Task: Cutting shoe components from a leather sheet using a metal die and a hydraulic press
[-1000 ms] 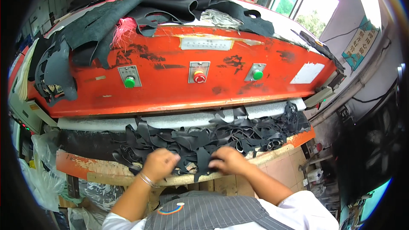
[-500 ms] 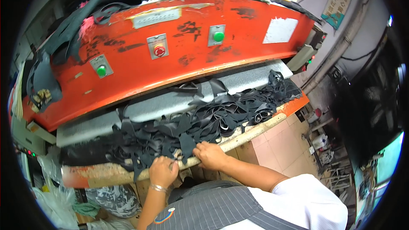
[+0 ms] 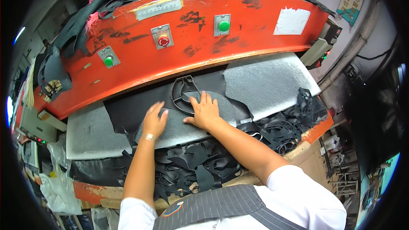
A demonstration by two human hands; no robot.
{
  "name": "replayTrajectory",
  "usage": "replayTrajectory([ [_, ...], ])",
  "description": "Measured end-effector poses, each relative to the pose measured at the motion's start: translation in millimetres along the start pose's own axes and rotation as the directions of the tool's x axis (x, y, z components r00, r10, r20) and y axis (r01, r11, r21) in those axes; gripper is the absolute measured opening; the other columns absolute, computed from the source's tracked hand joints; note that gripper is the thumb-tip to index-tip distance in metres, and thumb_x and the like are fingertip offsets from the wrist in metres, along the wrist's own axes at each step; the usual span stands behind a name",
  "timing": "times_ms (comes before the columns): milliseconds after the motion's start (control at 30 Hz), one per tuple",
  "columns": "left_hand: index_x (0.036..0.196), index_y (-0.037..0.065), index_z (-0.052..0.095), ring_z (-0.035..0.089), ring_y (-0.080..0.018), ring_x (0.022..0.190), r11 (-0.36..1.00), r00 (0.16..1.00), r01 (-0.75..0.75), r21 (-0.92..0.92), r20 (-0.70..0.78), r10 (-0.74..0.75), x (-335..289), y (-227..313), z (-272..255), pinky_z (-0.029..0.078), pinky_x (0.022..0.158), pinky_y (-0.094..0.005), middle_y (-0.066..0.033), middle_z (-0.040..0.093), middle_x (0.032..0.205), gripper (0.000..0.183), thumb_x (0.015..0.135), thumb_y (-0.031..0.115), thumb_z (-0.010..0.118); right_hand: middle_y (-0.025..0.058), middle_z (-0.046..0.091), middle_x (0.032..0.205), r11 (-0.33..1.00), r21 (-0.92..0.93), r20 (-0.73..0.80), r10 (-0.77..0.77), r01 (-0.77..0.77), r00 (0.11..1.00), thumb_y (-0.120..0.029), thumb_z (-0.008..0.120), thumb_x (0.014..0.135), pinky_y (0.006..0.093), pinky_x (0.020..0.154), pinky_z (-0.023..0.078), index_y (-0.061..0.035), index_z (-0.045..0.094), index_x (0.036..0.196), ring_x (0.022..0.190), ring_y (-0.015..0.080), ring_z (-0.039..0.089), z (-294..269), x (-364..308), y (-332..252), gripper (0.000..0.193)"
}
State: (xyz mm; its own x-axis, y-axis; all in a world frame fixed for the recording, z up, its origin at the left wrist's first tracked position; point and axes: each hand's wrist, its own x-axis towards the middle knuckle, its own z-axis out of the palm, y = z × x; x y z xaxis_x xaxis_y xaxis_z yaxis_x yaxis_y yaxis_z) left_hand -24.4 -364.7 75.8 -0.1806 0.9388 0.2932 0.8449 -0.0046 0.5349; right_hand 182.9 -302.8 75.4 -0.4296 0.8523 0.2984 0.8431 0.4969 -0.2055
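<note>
A grey-white cutting board (image 3: 272,83) lies under the orange press. On it is a black leather-like sheet (image 3: 134,100) with curved cut-out edges. A black metal cutting die (image 3: 176,96), curved like a bow, rests on the sheet near its middle. My right hand (image 3: 205,111) is spread over the die's near right end, fingers apart; its fingertips seem to touch the die or the surface beside it. My left hand (image 3: 154,120) is just left of the die, fingers stretched out and slightly blurred, holding nothing.
Tangled black scraps (image 3: 200,162) cover the ledge before the board. The orange press beam (image 3: 140,55) spans the back, with green buttons (image 3: 223,26) and a red button (image 3: 163,40). More black material (image 3: 64,38) hangs at its left. A plastic bag (image 3: 59,191) sits lower left.
Both hands have left the ledge's front edge and reached forward over the board. More of the board now shows, with the black sheet and the die in sight.
</note>
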Motion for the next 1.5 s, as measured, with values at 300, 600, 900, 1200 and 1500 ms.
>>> replayTrajectory([
  [300, 0.145, 0.032, 0.04, 0.016, -0.0295, 0.147, 0.884, 0.93, 0.204, 0.422, 0.198, -0.309, 27.7, -7.9, 38.0, 0.01, 0.114, -0.0595, -0.0069, 0.024, 0.158, 0.057, 0.092, 0.051, 0.048, 0.0244, 0.051, 0.124, 0.961, 0.274, 0.133, -0.079, 0.04, 0.988, -0.036, 0.085, 0.06, 0.0444, 0.098, 0.043, -0.0156, 0.061, 0.114, 0.115, 0.0397, 0.048, 2.8, 26.4, 35.5, 0.062],
  [600, 0.148, 0.034, 0.034, 0.014, -0.0286, 0.148, 0.881, 0.934, 0.191, 0.432, 0.198, -0.299, 22.5, -2.5, 41.2, 0.008, 0.114, -0.0608, -0.006, 0.022, 0.159, 0.056, 0.094, 0.052, 0.042, 0.0214, 0.057, 0.116, 0.986, 0.164, 0.252, -0.059, 0.018, 0.966, -0.035, 0.083, 0.06, 0.043, 0.097, 0.043, -0.0091, 0.062, 0.116, 0.111, 0.0381, 0.049, -13.4, 35.4, 35.1, 0.065],
  [900, 0.148, 0.034, 0.033, 0.012, -0.0283, 0.148, 0.888, 0.928, 0.178, 0.423, 0.227, -0.294, 13.5, -22.6, 29.6, 0.006, 0.115, -0.0607, -0.0054, 0.02, 0.159, 0.055, 0.096, 0.052, 0.038, 0.0074, 0.06, 0.112, 0.488, 0.836, 0.26, 0.053, -0.252, 0.964, -0.024, 0.088, 0.058, 0.034, 0.095, 0.043, -0.0073, 0.062, 0.113, 0.106, 0.0205, 0.057, -42.7, -19.7, 114.2, 0.063],
  [1200, 0.15, 0.034, 0.029, 0.006, -0.0278, 0.149, 0.899, 0.909, 0.165, 0.405, 0.291, -0.298, 19.4, -37.2, 27.6, 0.003, 0.114, -0.0618, -0.0042, 0.014, 0.161, 0.057, 0.096, 0.052, 0.036, 0.0035, 0.06, 0.107, 0.323, 0.946, -0.175, 0.461, 0.02, 0.87, -0.024, 0.075, 0.071, 0.0282, 0.09, 0.044, -0.0001, 0.054, 0.118, 0.098, 0.0141, 0.058, -132.6, -164.8, 145.7, 0.057],
  [1500, 0.125, 0.001, 0.06, 0.06, -0.0209, 0.11, 0.928, 0.916, 0.161, -0.336, 0.402, -0.013, 6.6, -80.9, -89.8, 0.045, 0.094, -0.0316, -0.0143, 0.065, 0.12, 0.042, 0.095, 0.031, 0.056, 0.0205, 0.05, 0.133, 0.771, 0.635, 0.09, -0.122, 0.037, 0.988, -0.037, 0.086, 0.052, 0.047, 0.102, 0.035, -0.0106, 0.072, 0.101, 0.119, 0.0371, 0.045, -124.3, -202.5, 5.0, 0.058],
])
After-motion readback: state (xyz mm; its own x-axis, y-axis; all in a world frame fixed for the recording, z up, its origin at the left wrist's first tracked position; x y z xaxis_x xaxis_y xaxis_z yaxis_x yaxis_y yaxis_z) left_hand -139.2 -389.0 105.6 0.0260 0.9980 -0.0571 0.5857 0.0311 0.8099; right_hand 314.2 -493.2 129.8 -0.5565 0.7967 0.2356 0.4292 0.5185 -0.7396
